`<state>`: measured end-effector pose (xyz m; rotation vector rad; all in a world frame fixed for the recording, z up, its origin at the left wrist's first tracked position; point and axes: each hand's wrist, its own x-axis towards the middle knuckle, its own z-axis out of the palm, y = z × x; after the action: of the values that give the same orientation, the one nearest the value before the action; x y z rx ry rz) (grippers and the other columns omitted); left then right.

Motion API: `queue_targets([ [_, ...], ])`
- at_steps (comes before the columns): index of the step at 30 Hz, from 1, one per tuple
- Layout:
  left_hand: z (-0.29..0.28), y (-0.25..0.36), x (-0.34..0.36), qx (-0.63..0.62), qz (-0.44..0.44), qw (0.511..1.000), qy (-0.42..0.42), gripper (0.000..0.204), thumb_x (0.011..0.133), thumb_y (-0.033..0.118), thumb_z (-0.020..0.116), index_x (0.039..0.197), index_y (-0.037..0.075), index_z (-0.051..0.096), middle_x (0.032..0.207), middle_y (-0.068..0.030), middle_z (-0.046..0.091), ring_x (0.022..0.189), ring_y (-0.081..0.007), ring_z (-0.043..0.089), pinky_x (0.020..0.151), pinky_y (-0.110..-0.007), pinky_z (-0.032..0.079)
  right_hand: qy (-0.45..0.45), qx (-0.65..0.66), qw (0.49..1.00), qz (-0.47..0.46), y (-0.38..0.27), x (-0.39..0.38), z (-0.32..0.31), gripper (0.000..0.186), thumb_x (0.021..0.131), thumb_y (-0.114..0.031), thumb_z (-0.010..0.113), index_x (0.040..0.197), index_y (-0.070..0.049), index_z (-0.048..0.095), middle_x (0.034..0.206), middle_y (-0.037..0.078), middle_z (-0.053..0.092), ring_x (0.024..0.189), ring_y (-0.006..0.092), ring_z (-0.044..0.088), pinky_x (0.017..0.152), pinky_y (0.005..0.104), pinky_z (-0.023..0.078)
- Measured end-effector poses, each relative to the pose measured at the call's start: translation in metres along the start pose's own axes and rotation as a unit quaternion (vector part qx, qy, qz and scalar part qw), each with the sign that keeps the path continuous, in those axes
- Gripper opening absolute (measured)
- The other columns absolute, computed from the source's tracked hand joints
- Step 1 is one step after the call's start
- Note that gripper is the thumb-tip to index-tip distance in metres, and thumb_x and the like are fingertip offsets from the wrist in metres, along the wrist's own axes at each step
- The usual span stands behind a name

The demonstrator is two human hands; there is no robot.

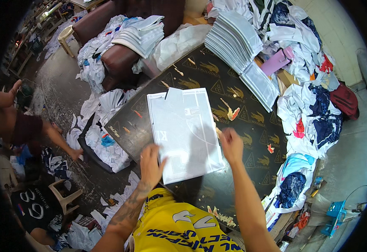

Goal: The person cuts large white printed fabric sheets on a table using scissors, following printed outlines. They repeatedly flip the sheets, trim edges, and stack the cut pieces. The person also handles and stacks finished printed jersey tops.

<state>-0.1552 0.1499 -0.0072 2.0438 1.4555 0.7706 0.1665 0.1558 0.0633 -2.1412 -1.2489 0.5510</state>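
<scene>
A flat white rectangular bundle of folded sheets (179,130) with pale grey print lies on the dark table in front of me. It looks like paper, and its top layer is slightly uneven at the far edge. My left hand (151,164) is at the bundle's near left edge, thumb spread away from the fingers, with nothing seen in it. Beside the right edge, my right hand (232,146) has its fingers curled in. Whatever those fingers may hold is hidden.
The black patterned table (208,195) has torn yellowish patches. At its far right are fanned stacks of white folded sheets (234,38) and a pink bottle (277,61). Cloth heaps (313,113) line the right side. A brown sofa (120,67) and another person's leg (59,136) are left.
</scene>
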Motion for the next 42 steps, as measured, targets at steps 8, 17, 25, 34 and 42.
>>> queue_targets([
  [8,-0.028,0.019,-0.070,0.014,0.105,0.983,-0.152,0.023,0.091,0.018,0.079,0.105,0.005,0.066,0.112,-0.0138,0.062,0.114,-0.0362,0.057,0.098,-0.049,0.044,-0.024,0.257,0.910,0.325,0.089,-0.125,0.018,0.018,0.095,-0.012,0.080,0.090,-0.002,0.067,0.076,0.008,0.071,0.058,0.0130,0.066,0.048,0.0262,0.047],
  [17,-0.046,-0.037,0.096,-0.092,0.035,0.995,0.015,0.018,0.098,0.012,0.072,0.107,-0.003,0.071,0.093,-0.0197,0.070,0.080,-0.0400,0.069,0.074,-0.047,0.054,-0.081,0.211,0.970,0.094,0.000,0.012,0.003,0.032,0.107,-0.031,0.069,0.099,0.000,0.072,0.084,0.006,0.075,0.070,0.0110,0.063,0.067,0.0280,0.050],
  [25,-0.002,-0.031,0.112,0.168,-0.054,0.983,0.054,0.039,0.096,0.019,0.075,0.126,-0.003,0.063,0.100,-0.0233,0.061,0.105,-0.0443,0.058,0.098,-0.053,0.042,0.074,-0.112,0.990,0.053,0.029,0.044,0.108,0.038,0.088,-0.023,0.085,0.115,-0.002,0.068,0.120,0.022,0.068,0.111,0.0405,0.065,0.095,0.0496,0.052],
  [34,0.041,0.054,0.360,-0.137,0.127,0.981,0.043,0.039,0.107,0.014,0.060,0.136,-0.011,0.056,0.112,-0.0368,0.068,0.104,-0.0577,0.063,0.086,-0.058,0.049,0.285,-0.011,0.957,-0.048,-0.035,0.197,0.009,0.017,0.104,-0.010,0.065,0.119,-0.003,0.060,0.092,0.027,0.070,0.086,0.0519,0.068,0.075,0.0504,0.054],
  [42,0.040,0.226,0.748,-0.030,0.266,0.960,0.083,0.029,0.102,0.021,0.069,0.123,0.001,0.062,0.099,-0.0246,0.073,0.097,-0.0434,0.073,0.087,-0.051,0.056,0.487,0.053,0.869,-0.068,-0.079,0.468,-0.137,0.027,0.103,-0.020,0.070,0.121,-0.002,0.061,0.103,0.028,0.073,0.098,0.0483,0.071,0.083,0.0513,0.054],
])
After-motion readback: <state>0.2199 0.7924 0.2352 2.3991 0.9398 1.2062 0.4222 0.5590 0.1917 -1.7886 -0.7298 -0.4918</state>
